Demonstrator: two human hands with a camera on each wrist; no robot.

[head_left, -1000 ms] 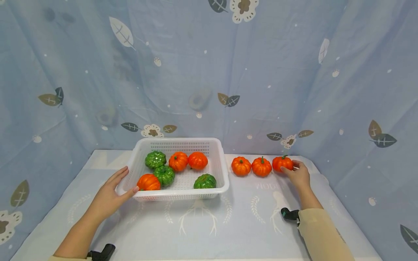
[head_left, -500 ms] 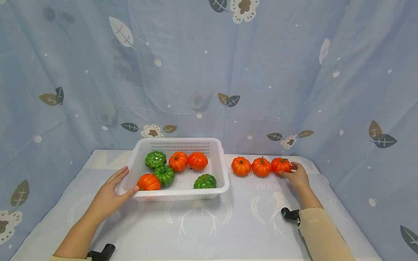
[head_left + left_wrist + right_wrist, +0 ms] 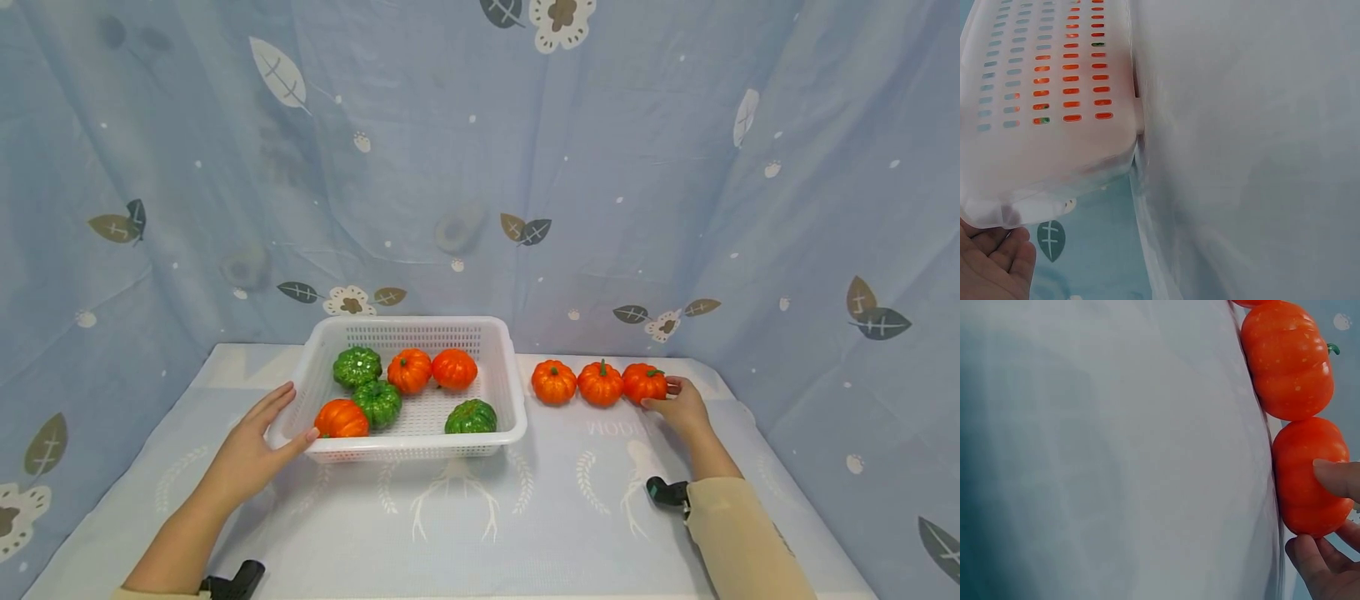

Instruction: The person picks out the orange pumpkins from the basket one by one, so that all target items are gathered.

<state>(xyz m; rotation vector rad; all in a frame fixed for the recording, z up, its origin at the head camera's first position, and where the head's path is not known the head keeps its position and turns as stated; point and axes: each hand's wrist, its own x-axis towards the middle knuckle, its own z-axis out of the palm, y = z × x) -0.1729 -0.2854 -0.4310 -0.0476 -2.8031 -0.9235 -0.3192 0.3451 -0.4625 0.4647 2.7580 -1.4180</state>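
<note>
So the main thing here is the orange toy pumpkin (image 3: 643, 383) at the right end of a row of three on the desk (image 3: 562, 533), over toward the back edge. It lies just left of the grip: the right hand (image 3: 681, 408) comes at it from the right, and the middle orange pumpkin (image 3: 600, 383) sits right up against its other side. In the right wrist view the edges of those two look to be touching, so there's pretty much no gap on that side. Its longer way runs along the row, in line with the neighbours. The right hand is way nearer to it, obviously. Thumb (image 3: 1337, 479) on the near face, fingers bent round the right end, so I'd call that grip clamped on the pumpkin, fairly lightly imo.

The left hand (image 3: 251, 450) is well apart from all that, thumb and fingers spread and resting against the near left corner of the white basket (image 3: 416, 446).

As for looks: shiny orange-red, squat, wider than tall, with soft rounded ribs. The short green stem (image 3: 656, 372) tips off to the right, while the middle one's points straight up. Can't tell what it's made of, but the gloss seems kinda plasticky.
</note>
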